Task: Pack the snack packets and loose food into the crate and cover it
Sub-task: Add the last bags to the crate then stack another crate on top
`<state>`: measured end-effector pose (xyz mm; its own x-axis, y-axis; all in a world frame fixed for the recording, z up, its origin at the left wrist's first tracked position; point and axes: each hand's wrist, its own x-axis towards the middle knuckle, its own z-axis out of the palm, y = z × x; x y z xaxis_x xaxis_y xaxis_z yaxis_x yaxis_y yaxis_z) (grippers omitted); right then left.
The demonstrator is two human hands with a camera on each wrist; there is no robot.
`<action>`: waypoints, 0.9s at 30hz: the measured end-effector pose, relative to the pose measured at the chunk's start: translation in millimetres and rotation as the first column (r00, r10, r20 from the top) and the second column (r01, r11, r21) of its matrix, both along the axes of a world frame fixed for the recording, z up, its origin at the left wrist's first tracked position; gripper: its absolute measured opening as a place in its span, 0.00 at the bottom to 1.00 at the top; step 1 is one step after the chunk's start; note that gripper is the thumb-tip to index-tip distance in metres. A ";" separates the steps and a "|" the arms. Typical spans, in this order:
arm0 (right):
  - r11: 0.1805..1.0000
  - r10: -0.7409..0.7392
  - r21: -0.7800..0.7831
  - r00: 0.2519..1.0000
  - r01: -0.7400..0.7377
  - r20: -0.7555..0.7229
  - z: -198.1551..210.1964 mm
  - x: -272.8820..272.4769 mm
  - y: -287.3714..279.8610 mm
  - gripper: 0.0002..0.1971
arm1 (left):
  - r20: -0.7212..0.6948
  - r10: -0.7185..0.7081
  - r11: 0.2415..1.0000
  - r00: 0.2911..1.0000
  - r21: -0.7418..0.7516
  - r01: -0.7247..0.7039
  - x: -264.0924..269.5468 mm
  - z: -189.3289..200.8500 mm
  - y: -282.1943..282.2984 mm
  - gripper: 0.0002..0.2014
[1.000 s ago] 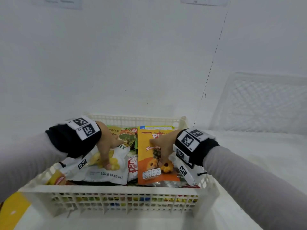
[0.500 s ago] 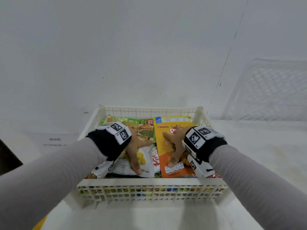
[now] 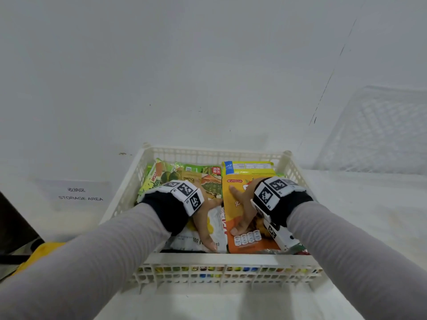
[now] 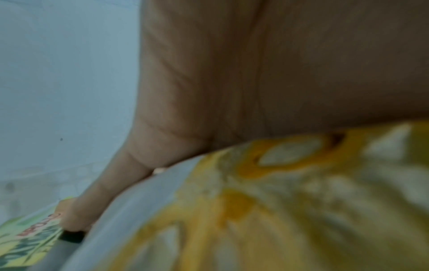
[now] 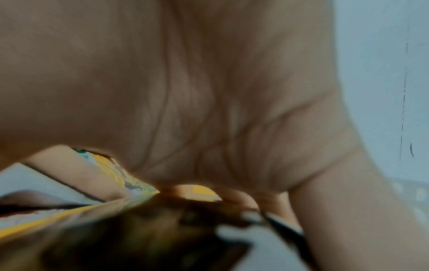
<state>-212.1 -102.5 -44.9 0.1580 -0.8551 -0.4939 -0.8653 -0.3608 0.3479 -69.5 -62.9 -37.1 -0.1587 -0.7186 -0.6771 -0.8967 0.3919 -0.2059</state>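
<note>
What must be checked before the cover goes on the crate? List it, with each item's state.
1. Packets inside crate walls: ok.
2. Left hand flat on white packet, gripping nothing: ok.
3. Right hand flat on orange packet: ok.
4. Packets below the rim: cannot tell; both hands press on them.
5. Hands out of the crate: not ok.
6. White lattice panel leaning on the wall at right, perhaps the cover, within reach: cannot tell.
</note>
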 end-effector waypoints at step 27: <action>0.605 -0.034 0.123 -0.129 0.787 0.991 -41.3 -149.1 149.8 0.26 | -0.904 0.019 0.443 -0.428 0.391 -0.807 147.1 -78.7 169.8 0.40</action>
<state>-361.2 47.4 -86.2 -0.3949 -0.9155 0.0766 -0.3821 0.0879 -0.9199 77.6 106.8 -115.8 0.3716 -0.9282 -0.0196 -0.0169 -0.0279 0.9995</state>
